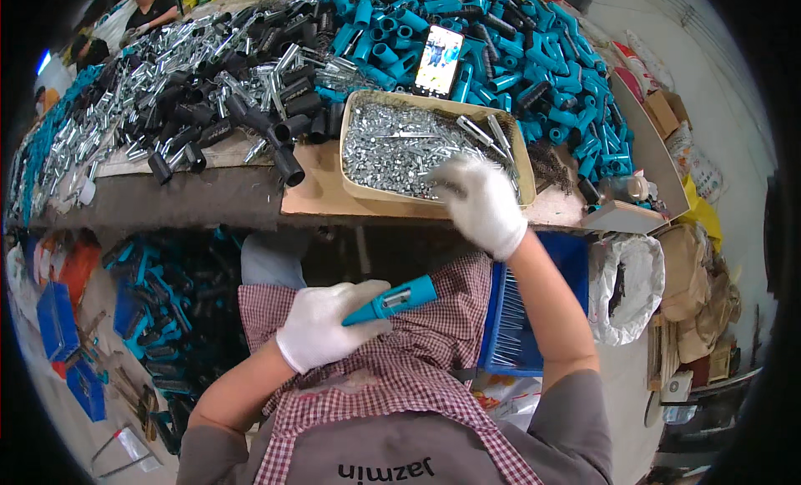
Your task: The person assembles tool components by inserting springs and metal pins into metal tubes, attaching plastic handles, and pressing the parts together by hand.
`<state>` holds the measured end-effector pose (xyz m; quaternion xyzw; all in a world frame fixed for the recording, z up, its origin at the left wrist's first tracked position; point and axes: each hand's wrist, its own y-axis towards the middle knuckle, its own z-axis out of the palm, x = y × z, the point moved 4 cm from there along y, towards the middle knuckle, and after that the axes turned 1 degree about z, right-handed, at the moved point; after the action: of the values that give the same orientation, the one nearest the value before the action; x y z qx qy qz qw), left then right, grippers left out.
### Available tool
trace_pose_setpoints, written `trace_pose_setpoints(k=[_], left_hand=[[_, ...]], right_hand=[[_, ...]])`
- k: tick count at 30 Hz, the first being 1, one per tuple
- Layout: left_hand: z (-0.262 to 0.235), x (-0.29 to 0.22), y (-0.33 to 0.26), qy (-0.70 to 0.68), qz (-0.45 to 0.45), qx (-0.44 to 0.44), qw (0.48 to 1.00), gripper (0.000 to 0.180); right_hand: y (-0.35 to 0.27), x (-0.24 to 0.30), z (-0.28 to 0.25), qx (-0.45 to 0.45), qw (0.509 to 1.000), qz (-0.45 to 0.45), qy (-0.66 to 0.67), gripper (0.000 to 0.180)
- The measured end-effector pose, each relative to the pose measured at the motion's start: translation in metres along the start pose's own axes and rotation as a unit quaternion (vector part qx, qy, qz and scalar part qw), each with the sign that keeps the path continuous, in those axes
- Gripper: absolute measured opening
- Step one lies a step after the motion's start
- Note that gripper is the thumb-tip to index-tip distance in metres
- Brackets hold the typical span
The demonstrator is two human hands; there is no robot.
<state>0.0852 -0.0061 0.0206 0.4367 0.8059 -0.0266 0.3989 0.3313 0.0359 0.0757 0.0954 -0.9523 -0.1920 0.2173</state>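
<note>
Head view: the left hand (321,325), gloved in white, is closed around a teal plastic handle (392,300) held over the lap, above a checked apron (417,376); the handle's open end points up and to the right, with a small metal insert showing in its side. The right hand (480,201), also gloved, reaches into the shallow tray (524,164) of small zinc-plated metal parts (392,147) on the bench edge, fingers curled down among them; whether it has one pinched I cannot tell. A phone (438,61) leans against the heap of teal handles (534,59) behind the tray.

Judgement: the step in hand is picking one metal part. The next move calls for a single part isolated, carried to the handle and aligned with its opening
</note>
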Motion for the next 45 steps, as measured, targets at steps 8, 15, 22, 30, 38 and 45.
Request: trace_pose_setpoints(k=[8,15,22,30,38,45], left_hand=[[-0.015,0.006,-0.007,0.007,-0.061,-0.008,0.998,0.05],[-0.019,0.015,-0.008,0.027,-0.078,0.016,0.996,0.047],[-0.017,0.019,-0.01,0.043,-0.104,0.054,0.992,0.046],[-0.002,0.021,-0.016,0.104,-0.068,0.059,0.991,0.042],[-0.007,0.01,-0.023,0.089,-0.04,0.079,0.992,0.039],[-0.005,0.011,-0.029,0.081,-0.032,0.109,0.99,0.041]], right_hand=[[0.025,-0.035,0.01,0.045,0.987,-0.054,-0.142,0.013],[-0.024,0.056,0.02,0.147,0.96,-0.143,0.191,0.01],[-0.039,0.094,0.047,0.131,0.932,-0.33,0.076,0.011],[-0.05,0.118,0.06,0.287,0.942,-0.146,-0.092,0.012],[-0.048,0.053,0.083,0.525,0.817,0.046,0.235,0.057],[-0.07,0.06,0.091,0.566,0.772,0.094,0.273,0.047]])
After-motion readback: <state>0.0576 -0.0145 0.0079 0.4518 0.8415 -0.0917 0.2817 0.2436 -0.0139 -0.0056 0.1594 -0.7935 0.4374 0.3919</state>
